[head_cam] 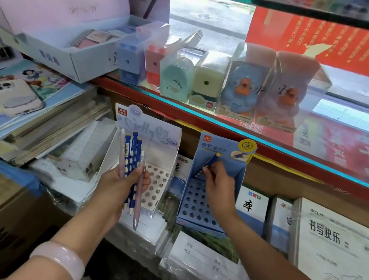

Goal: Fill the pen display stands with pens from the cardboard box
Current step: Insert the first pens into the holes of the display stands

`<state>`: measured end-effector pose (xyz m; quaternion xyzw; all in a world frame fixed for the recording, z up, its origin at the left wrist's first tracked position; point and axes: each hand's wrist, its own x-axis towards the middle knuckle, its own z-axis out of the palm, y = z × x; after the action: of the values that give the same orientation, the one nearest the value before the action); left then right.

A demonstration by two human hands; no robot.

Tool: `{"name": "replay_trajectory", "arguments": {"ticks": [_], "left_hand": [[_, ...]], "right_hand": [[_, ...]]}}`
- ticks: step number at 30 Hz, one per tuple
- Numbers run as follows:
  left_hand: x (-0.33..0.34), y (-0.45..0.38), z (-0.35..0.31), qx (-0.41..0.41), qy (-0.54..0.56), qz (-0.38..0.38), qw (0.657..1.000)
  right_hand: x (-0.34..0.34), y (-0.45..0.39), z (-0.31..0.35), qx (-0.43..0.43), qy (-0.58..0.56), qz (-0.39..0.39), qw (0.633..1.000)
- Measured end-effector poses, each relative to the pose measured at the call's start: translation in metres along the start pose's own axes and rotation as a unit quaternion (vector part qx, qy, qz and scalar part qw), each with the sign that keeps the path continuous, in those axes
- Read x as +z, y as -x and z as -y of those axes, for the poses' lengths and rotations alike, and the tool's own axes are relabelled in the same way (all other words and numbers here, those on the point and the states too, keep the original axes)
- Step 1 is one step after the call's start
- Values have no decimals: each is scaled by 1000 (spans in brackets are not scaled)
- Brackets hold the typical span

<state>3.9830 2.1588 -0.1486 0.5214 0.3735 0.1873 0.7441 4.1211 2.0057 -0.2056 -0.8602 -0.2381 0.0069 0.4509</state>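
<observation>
My right hand is pinching one dark-blue, orange-capped pen, lowering it upright into the blue perforated cardboard stand; my left hand is gripping the spare pen bundle.

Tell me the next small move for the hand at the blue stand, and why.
Probably lower the dark blue pen tip-first into a back-row hole. The right hand pinches it, tilted, over the blue stand, whose visible holes look empty, while the left hand holds more pens.
</observation>
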Motion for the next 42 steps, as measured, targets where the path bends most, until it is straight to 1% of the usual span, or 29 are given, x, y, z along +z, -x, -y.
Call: {"name": "replay_trajectory", "arguments": {"ticks": [3,6,9,12,15,19,23,26,28,29,30,31,32,34,36,38,42], "left_hand": [[-1,1,-1,3,-2,-3,1000],[-1,2,-2,4,0,-5,1000],[-2,3,-2,3,3,-1,1000],[-3,2,-2,3,0,3,1000],[-1,3,-2,0,3,4,1000],[0,4,-2,3,5,6,1000],[1,5,-1,-3,22,6,1000],[2,5,0,-22,42,18,999],[2,6,0,-32,60,28,997],[2,6,0,-36,69,34,996],[3,6,-1,-37,74,39,996],[3,6,-1,-37,74,43,996],[4,6,0,-36,69,48,996],[7,8,1,-34,51,57,997],[9,10,2,-27,14,61,998],[8,10,1,-19,-7,58,998],[1,6,0,-13,-25,59,998]], "right_hand": [[4,-3,3,-11,34,18,999],[5,-7,7,-32,77,18,996],[7,-6,4,-22,102,31,994],[10,-4,0,1,88,34,996],[15,-2,2,-14,84,47,995],[20,0,3,-32,110,65,991],[23,-3,1,-16,126,72,989],[21,-2,0,1,125,80,989],[16,2,1,16,130,66,989],[12,5,3,23,127,42,991],[7,8,9,22,108,13,994],[4,11,17,15,74,1,997],[2,14,29,4,30,16,999],[4,18,55,8,-77,113,991],[8,20,76,39,-169,196,965],[12,19,88,60,-209,229,949],[13,17,93,102,-248,247,931]]}}
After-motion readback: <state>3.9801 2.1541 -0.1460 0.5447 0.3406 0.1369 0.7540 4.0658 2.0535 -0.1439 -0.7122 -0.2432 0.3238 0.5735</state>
